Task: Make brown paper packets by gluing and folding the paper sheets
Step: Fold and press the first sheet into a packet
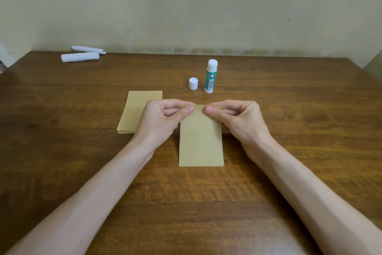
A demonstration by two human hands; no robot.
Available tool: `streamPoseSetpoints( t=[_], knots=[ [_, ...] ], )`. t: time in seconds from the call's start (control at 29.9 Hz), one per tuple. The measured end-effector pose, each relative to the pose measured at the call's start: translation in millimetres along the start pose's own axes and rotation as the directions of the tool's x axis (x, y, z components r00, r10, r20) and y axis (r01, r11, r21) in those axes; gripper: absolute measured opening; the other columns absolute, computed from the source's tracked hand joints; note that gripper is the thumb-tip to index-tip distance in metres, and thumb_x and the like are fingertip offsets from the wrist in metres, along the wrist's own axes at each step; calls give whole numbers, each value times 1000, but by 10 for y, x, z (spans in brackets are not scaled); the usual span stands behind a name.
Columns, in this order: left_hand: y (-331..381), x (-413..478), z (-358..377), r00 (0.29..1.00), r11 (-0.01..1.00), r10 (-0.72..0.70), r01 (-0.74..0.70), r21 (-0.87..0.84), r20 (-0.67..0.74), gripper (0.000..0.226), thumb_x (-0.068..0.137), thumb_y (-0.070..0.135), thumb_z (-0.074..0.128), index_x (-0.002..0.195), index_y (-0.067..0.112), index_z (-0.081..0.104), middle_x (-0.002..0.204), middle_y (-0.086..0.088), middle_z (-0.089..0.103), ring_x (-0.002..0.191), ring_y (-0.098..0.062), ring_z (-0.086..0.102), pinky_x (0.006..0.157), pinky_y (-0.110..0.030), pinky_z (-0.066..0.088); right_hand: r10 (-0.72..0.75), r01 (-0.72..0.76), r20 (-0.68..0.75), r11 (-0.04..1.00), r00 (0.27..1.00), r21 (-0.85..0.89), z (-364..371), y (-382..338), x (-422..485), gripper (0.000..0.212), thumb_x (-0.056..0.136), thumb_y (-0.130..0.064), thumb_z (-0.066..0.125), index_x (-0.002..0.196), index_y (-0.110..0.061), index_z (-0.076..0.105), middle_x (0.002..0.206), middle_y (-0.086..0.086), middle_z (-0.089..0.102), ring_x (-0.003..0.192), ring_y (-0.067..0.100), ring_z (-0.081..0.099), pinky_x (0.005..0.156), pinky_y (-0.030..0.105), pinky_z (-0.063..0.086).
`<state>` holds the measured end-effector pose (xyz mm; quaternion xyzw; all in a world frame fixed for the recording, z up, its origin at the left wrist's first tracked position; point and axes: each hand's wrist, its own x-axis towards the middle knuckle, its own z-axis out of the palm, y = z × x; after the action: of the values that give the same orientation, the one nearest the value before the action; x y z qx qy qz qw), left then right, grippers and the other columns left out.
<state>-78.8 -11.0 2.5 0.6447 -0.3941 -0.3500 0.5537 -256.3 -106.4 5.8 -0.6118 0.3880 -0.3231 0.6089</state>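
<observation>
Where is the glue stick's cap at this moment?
In the head view the white cap stands on the table, just left of the glue stick, beyond the brown packet.

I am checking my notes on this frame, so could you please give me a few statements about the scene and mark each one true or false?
1. The glue stick stands upright with its cap on. False: the cap stands on the table beside it.
2. Both the left hand and the right hand pinch the far edge of the brown paper. True.
3. The stack of brown sheets lies right of the right hand. False: it lies beside the left hand.
4. Two white paper rolls lie near the table's far left corner. True.
</observation>
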Motion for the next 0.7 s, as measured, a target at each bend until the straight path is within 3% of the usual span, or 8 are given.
streamPoseSetpoints(
  t=[0.37, 0.53, 0.7],
  knots=[
    [27, 7, -36, 999, 999, -40, 40, 6, -11, 12, 94, 23, 75, 105, 22, 81, 94, 4, 81, 98, -19, 77, 99, -52, 56, 29, -28, -27, 999, 999, 42, -9, -12, 16, 17, 89, -15, 83, 105, -9, 83, 93, 10, 82, 93, 23, 80, 90, 46, 65],
    [16, 3, -22, 995, 989, -95, 94, -111, -7, 17, 91, 28, 78, 105, 19, 80, 96, 0, 81, 96, -14, 77, 95, -37, 59, -9, 9, -22, 1000, 1000, -4, -4, 7, 13, 17, 89, -20, 83, 106, -14, 83, 95, 6, 82, 97, 21, 79, 95, 49, 63],
    [0, -8, -7, 998, 994, -58, 57, -97, -3, 13, 92, 24, 78, 102, 17, 82, 94, -4, 81, 94, -18, 78, 91, -39, 59, -13, 14, 26, 999, 1000, -47, 53, 48, -15, 21, 87, -31, 86, 105, -20, 83, 98, 1, 82, 99, 19, 79, 97, 50, 61]
  ],
)
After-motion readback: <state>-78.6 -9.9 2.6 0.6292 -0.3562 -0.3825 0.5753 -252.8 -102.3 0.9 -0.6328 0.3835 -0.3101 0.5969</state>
